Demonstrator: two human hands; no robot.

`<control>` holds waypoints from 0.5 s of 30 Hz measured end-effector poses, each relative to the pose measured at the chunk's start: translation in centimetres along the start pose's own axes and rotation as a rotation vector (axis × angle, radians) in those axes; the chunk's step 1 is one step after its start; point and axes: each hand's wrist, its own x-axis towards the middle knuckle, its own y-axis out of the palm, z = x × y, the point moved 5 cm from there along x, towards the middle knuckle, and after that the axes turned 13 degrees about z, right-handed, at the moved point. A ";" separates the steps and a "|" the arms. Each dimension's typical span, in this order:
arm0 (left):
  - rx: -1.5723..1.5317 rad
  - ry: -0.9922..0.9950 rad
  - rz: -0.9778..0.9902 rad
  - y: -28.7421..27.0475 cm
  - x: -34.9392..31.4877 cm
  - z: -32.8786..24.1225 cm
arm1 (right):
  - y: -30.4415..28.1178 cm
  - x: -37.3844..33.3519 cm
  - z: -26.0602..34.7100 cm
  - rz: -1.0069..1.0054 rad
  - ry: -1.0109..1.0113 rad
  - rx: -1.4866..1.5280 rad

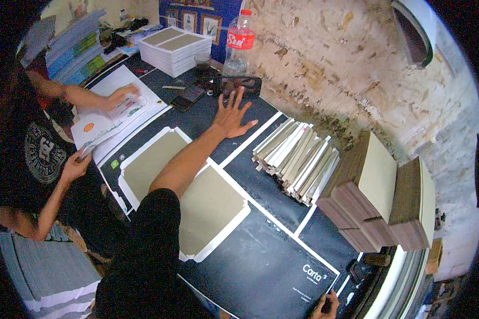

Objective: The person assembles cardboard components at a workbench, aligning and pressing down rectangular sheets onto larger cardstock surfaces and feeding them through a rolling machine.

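Note:
My left hand (232, 116) stretches over the table, palm down and fingers spread. Its fingertips overlap the lower edge of a dark phone (240, 86) propped on its side; I cannot tell if they touch it. Below my left forearm lies a grey cardboard panel (213, 204) with white paper edging. Another such panel (157, 159) lies to its left, partly hidden by my arm. At the lower right, my right hand (324, 307) has its fingers curled beside the corner of a black printed sheet (261, 260). Whatever those fingers hold is hidden.
A co-worker's hands (123, 98) handle printed paper (109, 125) at left. Cardboard strips (298, 159) and brown board stacks (364, 191) stand right. Behind are a white-sided stack (173, 56), a plastic bottle (239, 48) and a glass (202, 61). Grey stacked sheets (45, 271) sit lower left.

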 end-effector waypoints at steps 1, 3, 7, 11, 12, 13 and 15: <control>0.004 0.037 0.006 -0.1 0.1 -0.2 | 0.0 -0.1 0.0 0.000 0.011 -0.005; 0.010 0.076 -0.002 -0.4 0.1 -0.6 | 0.1 -0.2 -0.4 -0.014 0.019 0.017; 0.029 0.023 0.038 -0.6 -0.2 -0.4 | 0.4 -0.1 -0.7 -0.026 0.046 0.055; 0.012 0.065 0.084 -0.7 -0.2 -0.7 | 0.3 -0.1 -0.1 -0.013 0.080 0.058; 0.000 0.054 0.104 -0.5 -0.2 -0.6 | 0.3 -0.1 -0.1 -0.016 0.080 0.071; -0.013 0.047 0.125 -0.6 -0.2 -0.8 | 0.3 -0.2 0.0 -0.022 0.081 0.082; -0.013 0.042 0.125 -0.6 -0.2 -1.0 | 0.2 -0.2 -0.2 -0.023 0.053 0.047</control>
